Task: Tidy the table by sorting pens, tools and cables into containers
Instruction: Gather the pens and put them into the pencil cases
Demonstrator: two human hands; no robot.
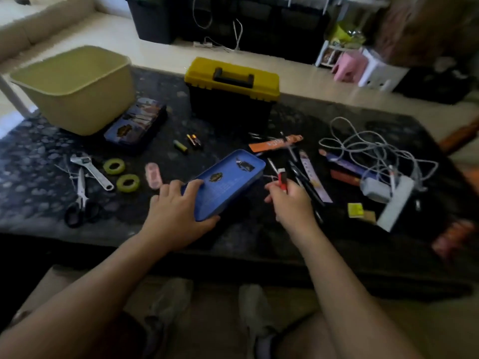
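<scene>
My left hand (178, 211) grips the near end of a blue pencil tin (225, 182) in the middle of the dark table (233, 239). My right hand (291, 203) holds a small red and white pen-like item (282, 178) just right of the tin. Several pens (308, 182) lie scattered to the right. A grey cable tangle (373, 149) with a white power strip (396, 206) lies at the far right. Scissors (80, 200), a wrench (90, 169) and two green tape rolls (121, 174) lie at the left.
An open green bin (75, 89) stands at the back left, with a printed tin lid (137, 123) beside it. A shut yellow and black toolbox (230, 92) stands behind the middle. Batteries (188, 143), a pink item (153, 175) and yellow sticky notes (355, 210) lie around.
</scene>
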